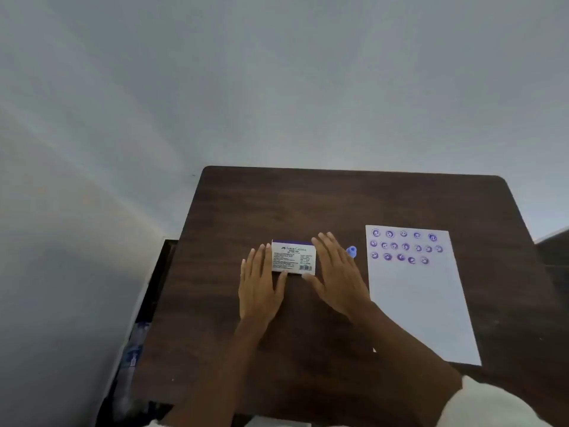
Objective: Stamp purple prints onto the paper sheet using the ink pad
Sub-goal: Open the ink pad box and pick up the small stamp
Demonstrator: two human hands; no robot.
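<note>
The ink pad [294, 257] lies closed at the middle of the dark wooden table [338, 198], its white printed label facing up. My left hand [260, 283] rests flat against its left side, thumb at its near edge. My right hand [334, 272] lies flat against its right side, thumb touching the near right corner. Behind my right hand's fingers a small blue stamp [352, 251] peeks out on the table. To the right lies the white paper sheet [421, 303], with three rows of round purple prints [405, 247] across its top.
A grey wall rises behind and left of the table. Beside the table's left edge, low down, stands a plastic bottle [134, 352]. A dark object [554, 251] sits past the table's right edge. White sleeves show at the bottom.
</note>
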